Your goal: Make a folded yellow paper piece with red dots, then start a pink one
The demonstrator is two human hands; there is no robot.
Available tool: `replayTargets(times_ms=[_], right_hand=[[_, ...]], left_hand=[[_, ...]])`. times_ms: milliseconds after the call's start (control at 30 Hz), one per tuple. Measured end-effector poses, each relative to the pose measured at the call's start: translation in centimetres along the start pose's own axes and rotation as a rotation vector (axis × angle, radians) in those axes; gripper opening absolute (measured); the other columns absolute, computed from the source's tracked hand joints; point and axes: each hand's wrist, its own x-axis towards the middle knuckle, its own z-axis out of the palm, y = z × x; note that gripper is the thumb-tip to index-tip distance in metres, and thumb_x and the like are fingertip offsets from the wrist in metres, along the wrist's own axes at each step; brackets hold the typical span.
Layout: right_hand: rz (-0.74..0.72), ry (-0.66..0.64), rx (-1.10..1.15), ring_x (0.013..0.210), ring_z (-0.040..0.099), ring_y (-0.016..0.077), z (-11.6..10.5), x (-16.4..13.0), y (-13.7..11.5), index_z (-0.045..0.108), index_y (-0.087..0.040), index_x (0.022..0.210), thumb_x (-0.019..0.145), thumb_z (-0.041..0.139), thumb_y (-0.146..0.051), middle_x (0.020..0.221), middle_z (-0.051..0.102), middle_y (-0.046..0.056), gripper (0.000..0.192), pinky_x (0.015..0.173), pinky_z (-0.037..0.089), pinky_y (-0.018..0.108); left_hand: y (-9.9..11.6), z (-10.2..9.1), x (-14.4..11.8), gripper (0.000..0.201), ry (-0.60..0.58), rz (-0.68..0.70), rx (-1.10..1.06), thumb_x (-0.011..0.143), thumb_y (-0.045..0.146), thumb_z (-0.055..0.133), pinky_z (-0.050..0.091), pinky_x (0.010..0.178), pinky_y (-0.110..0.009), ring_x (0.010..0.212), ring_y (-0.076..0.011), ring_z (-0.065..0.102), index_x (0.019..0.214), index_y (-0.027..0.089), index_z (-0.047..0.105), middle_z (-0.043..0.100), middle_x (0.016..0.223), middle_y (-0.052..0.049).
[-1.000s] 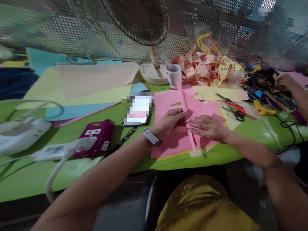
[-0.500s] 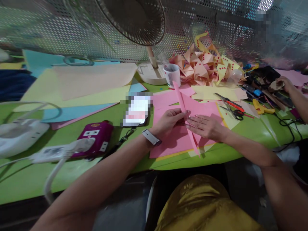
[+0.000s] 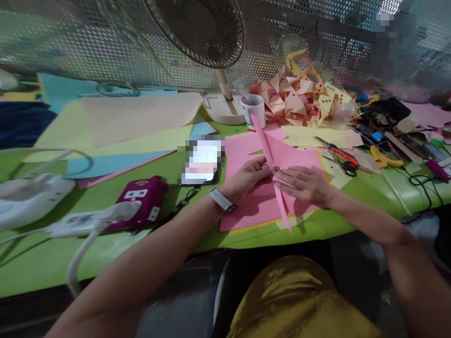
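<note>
A pink sheet of paper (image 3: 263,141) with a narrow fold stands partly raised, its folded strip running from near the cup down to the table's front edge. My left hand (image 3: 248,177), with a watch on the wrist, pinches the strip at its middle from the left. From the right, my right hand (image 3: 302,184) grips the same fold, fingers long and close together, thumb hidden. Both hands' fingertips nearly meet there. Beneath lie flat pink sheets (image 3: 252,216), with a yellow edge showing under them.
A phone (image 3: 202,159) and a purple power box (image 3: 143,202) lie left. Behind stand a fan (image 3: 200,28) and a white cup (image 3: 253,110), beside a heap of folded paper (image 3: 298,101). Scissors (image 3: 347,165) and a yellow glue gun (image 3: 384,157) lie right. Large coloured sheets (image 3: 141,117) spread left.
My fingers have shifted slightly along the fold, and the folded strip has tilted a little. Another person's hand at the far right has left the view.
</note>
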Motion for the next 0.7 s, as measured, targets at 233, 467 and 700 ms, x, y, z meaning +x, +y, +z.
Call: replayTargets(times_ms=[233, 467, 700], right_hand=[[0.031, 0.069, 0.048, 0.108, 0.07, 0.0171, 0.5, -0.6, 0.2, 0.067, -0.016, 0.121, 0.099, 0.046, -0.008, 0.117, 0.075, 0.007, 0.032, 0.095, 0.058, 0.036], [0.444, 0.332, 0.296, 0.074, 0.072, 0.016, 1.1, 0.2, -0.3, 0.067, -0.019, 0.105, 0.099, 0.057, -0.034, 0.085, 0.077, 0.006, 0.019, 0.068, 0.057, 0.028], [0.756, 0.311, 0.409, 0.077, 0.071, 0.0192, 1.4, 0.2, -0.3, 0.061, -0.02, 0.112, 0.096, 0.053, -0.055, 0.097, 0.075, 0.009, 0.039, 0.067, 0.056, 0.03]], left_hand=[[-0.6, 0.7, -0.2, 0.026, -0.053, 0.159, 0.24, 0.079, 0.035, 0.079, 0.058, 0.082, -0.033, 0.082, -0.0171, 0.071, 0.092, 0.016, 0.068, 0.075, 0.089, -0.005], [-0.4, 1.5, -1.0, 0.024, -0.129, 0.201, 0.381, 0.082, 0.037, 0.074, 0.059, 0.089, -0.038, 0.094, -0.0209, 0.07, 0.096, 0.017, 0.071, 0.075, 0.102, -0.008], [-0.1, 2.0, -2.0, 0.028, -0.192, 0.145, 0.423, 0.087, 0.036, 0.066, 0.058, 0.088, -0.04, 0.093, -0.0233, 0.069, 0.105, 0.015, 0.072, 0.073, 0.1, -0.009]])
